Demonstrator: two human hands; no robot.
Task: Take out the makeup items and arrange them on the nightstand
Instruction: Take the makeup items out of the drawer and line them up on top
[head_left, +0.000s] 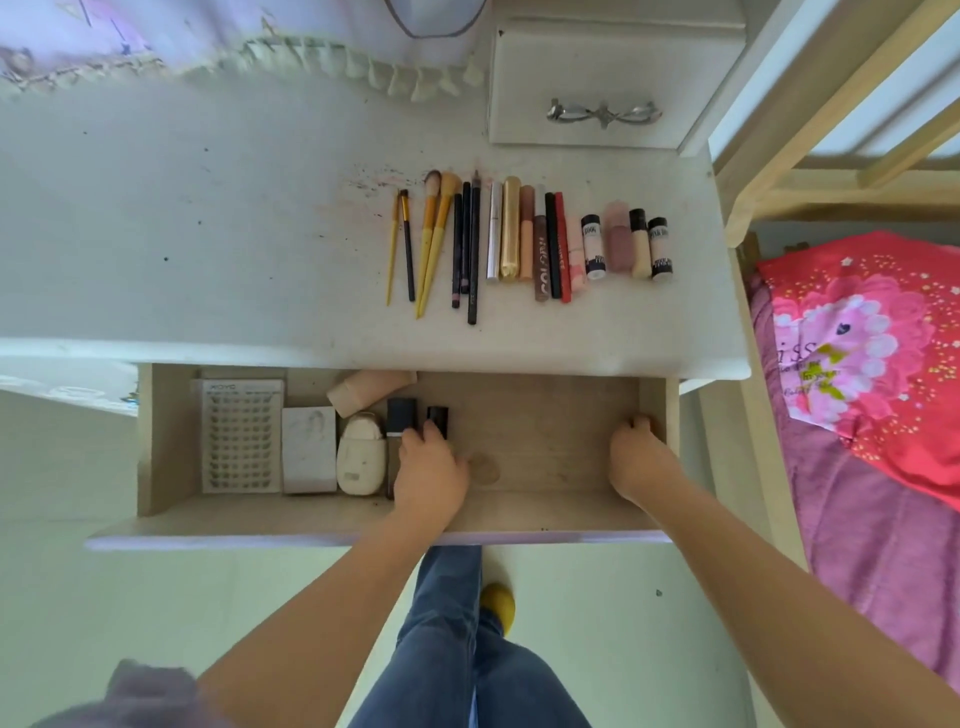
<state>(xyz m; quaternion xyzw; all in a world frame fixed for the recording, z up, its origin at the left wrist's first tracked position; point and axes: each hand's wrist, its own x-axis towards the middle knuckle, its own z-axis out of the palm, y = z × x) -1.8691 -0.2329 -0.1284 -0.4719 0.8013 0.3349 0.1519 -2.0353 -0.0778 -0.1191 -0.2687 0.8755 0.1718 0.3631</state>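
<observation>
The nightstand's drawer (545, 512) is pulled out below its white top (208, 234). My left hand (431, 470) is inside the drawer, fingers curled over two black-capped bottles (402, 415); their bodies are hidden under the hand. My right hand (636, 457) lies at the drawer's right end, fingers curled against the side wall; what is under them is hidden. Also in the drawer are a lash tray (241, 436), a white box (309, 449), a white oval case (361, 457) and a beige tube (369, 392). Brushes (431, 239), pencils, tubes and small bottles (592, 249) lie in a row on top.
A small closed drawer unit with a metal handle (602, 111) stands at the back right of the top. A fringed cloth (311, 57) hangs at the back left. A bed with a pink cover (872, 364) and a wooden frame (779, 197) is close on the right.
</observation>
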